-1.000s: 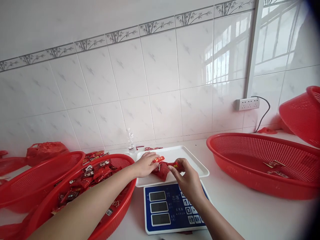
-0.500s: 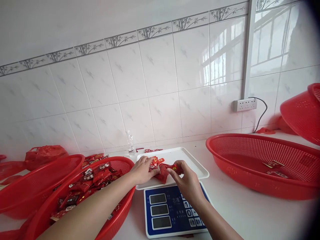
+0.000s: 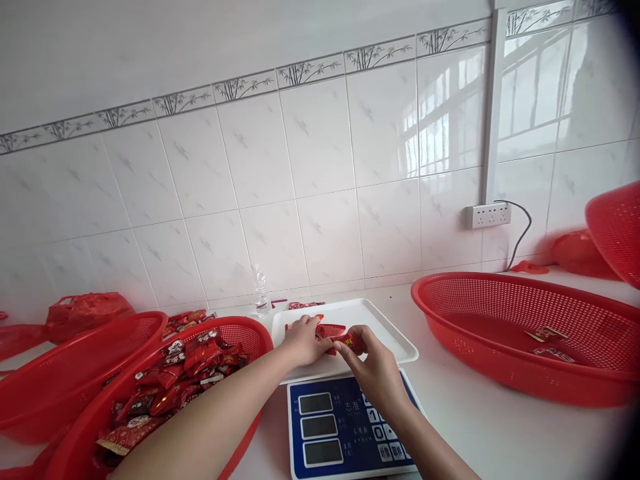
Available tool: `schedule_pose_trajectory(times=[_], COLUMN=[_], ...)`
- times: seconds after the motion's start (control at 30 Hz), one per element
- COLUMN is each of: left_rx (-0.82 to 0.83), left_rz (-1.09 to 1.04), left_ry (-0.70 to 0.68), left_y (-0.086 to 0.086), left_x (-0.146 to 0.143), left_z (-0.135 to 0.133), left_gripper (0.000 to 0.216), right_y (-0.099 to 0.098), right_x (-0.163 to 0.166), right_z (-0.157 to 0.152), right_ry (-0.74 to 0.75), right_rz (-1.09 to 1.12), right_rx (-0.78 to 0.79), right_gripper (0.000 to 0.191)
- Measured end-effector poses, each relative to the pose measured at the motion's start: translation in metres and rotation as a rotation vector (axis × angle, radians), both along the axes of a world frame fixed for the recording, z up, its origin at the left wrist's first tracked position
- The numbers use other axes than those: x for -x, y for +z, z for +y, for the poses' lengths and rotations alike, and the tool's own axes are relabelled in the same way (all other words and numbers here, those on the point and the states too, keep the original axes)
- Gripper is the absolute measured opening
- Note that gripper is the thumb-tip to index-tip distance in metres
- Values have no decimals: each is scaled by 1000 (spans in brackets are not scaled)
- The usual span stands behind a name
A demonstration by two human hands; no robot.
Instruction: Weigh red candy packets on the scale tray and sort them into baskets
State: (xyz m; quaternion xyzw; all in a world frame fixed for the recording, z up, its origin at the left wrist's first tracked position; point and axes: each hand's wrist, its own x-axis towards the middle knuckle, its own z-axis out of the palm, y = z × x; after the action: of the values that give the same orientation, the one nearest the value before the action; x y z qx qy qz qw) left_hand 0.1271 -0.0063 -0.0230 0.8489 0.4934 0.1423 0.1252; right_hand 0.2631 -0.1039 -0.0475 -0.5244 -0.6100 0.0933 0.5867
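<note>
Over the white tray of the scale, both my hands work close together. My left hand is closed on red wrapped packets, its fingertips partly hiding them. A red packet shows between the hands. My right hand pinches another small red packet with yellow print, thumb against fingers. In front of the tray sits the scale's blue panel with three displays and white keys, partly covered by my right wrist. Beneath my left forearm, a red basket holds many red packets.
A wide red basket with a few packets stands at right; another red basket tilts above it. Further left is one more red basket, with a red plastic bag behind. A clear bottle and a power strip are by the wall.
My left hand has moved right, bringing its packets closer to my right hand. The right hand stays nearly in place with its packet. The view has shifted slightly.
</note>
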Motion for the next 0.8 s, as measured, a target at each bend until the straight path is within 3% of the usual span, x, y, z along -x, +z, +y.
schedule_pose_trajectory(times=[0.23, 0.37, 0.6, 0.8], left_rx=[30, 110, 59, 179], left_rz=[-156, -374, -561, -666], left_ry=[90, 36, 13, -96], left_y=[13, 27, 39, 45], left_x=[0, 12, 50, 62], left_z=[-6, -11, -29, -53], left_gripper=[70, 54, 16, 9], right_y=[-1, -2, -1, -4], right_x=[-1, -2, -3, -2], right_z=[3, 5, 4, 6], right_ry=[-6, -18, -21, 10], right_rz=[18, 18, 25, 0], right_rx=[-20, -11, -16, -28], right_gripper=[26, 27, 29, 29])
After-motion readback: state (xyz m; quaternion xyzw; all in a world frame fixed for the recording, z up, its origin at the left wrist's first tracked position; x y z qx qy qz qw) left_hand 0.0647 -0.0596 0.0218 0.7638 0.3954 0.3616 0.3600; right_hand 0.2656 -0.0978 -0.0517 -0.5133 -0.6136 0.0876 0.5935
